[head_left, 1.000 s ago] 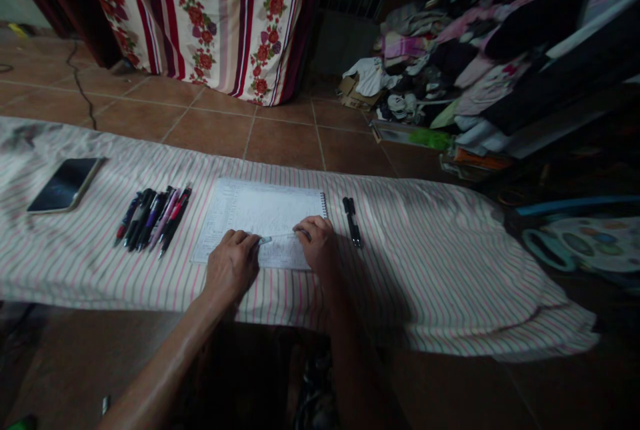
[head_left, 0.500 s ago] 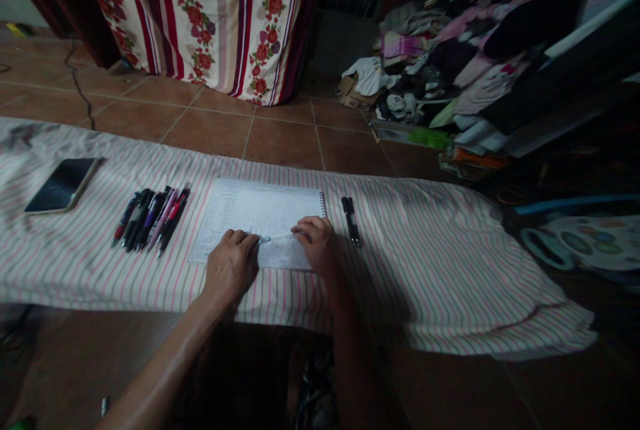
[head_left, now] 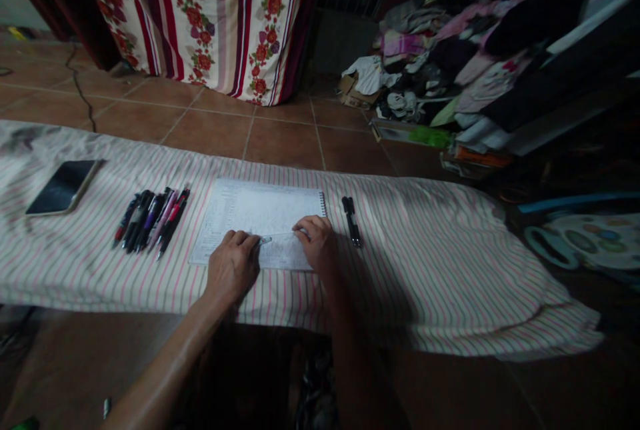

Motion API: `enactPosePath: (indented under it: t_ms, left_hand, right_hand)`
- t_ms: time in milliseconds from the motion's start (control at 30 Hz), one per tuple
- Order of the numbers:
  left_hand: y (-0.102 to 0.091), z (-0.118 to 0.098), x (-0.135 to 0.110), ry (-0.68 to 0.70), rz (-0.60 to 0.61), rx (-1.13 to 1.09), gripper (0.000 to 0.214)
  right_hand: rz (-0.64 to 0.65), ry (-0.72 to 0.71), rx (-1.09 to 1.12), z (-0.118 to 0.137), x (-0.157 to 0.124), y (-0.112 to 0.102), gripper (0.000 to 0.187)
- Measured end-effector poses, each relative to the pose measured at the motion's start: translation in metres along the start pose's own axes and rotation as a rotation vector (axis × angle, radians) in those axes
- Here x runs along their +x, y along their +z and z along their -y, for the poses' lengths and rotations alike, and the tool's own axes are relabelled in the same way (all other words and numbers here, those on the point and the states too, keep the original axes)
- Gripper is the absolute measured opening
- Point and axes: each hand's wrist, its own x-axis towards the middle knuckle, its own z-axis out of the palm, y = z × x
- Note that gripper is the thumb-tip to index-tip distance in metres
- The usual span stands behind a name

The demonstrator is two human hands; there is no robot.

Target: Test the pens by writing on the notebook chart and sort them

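Observation:
Over an open spiral notebook [head_left: 270, 207] with writing on its pages, both my hands work close together. My left hand [head_left: 234, 262] is closed round a pale tube [head_left: 265, 241] that looks like a pen barrel, its end poking out past the fingertips. A thin, light rod [head_left: 284, 235], like a pen refill, runs from that tube to my right hand [head_left: 316, 238], whose thumb and fingers pinch its other end. Right of the notebook lie two black pens [head_left: 351, 221], side by side. Left of it is a row of several pens [head_left: 151, 220] in dark, purple, pink and red.
A phone [head_left: 64, 187] lies at the far left on the striped cloth [head_left: 440, 250] covering the low table. Beyond stand a floral curtain [head_left: 200, 17] and a heap of clothes [head_left: 450, 50] on the tiled floor. A plastic seat-like object [head_left: 590, 240] is at right.
Both hands stay almost in place, still holding the tube and the thin rod. The view has shifted very slightly; the pens and notebook have not moved.

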Motion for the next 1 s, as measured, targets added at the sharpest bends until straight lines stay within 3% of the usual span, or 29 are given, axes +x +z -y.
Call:
enactPosePath:
  t_ms: [500,1000]
  left_hand:
    - [-0.001,0.021,0.002,-0.045,-0.102,-0.194,0.026]
    - [0.003,0.027,0.005,-0.006,-0.137,-0.256,0.027]
  right_hand:
    - [-0.108,-0.065,0.139,0.008,0.001,-0.032,0.019]
    - [-0.131,-0.092,0.104,0.004,0.000,-0.030,0.016]
